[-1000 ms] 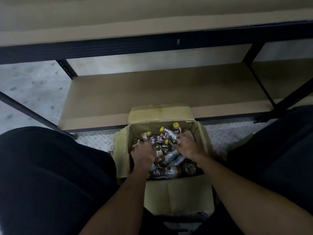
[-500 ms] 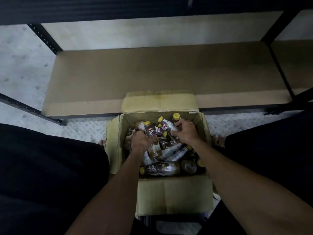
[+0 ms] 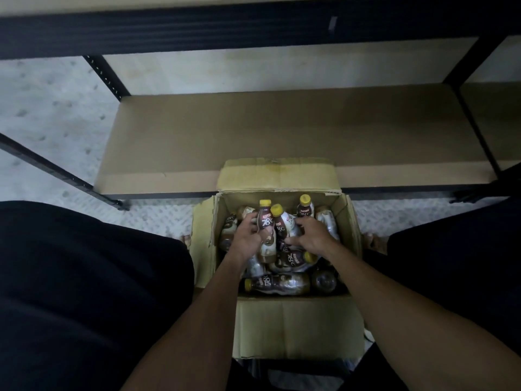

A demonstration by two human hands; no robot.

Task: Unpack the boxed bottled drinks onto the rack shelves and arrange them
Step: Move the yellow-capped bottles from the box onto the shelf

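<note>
Left hand [image 3: 248,237] has its grip wrapped round a yellow-capped Kopiko 78°C bottle [image 3: 266,227], cap pointing away from the person. Right hand [image 3: 311,235] curls over a second bottle [image 3: 286,222] just beside the left grip, thumb tucked low. It reads as a closed grip on that one, though the far fingers are out of sight. Both bottles sit inside the cardboard box [image 3: 296,325], none on the lower shelf [image 3: 282,131] that lies beyond the grip.

Now the trouble spots. Under the grip it is a jumble, with loose bottles [image 3: 277,285] lying crosswise on the near side, so a straight pull could drag or roll a neighbour. The two held bottles touch each other, and lifted together they may knock. The raised box flap [image 3: 277,173] stands between the grip and the shelf — a low carry would likely clip it. The wrappers look smooth and there is one hand per bottle, so a slip seems possible.

What lies beneath the hands is hidden, and so is how many bottles the box holds. Dim light smears the labels — only the big print is readable. The upper shelf beam [image 3: 253,26] is cut off at the top, and dark-clothed legs [image 3: 84,277] mask the floor on either side of the grip.
</note>
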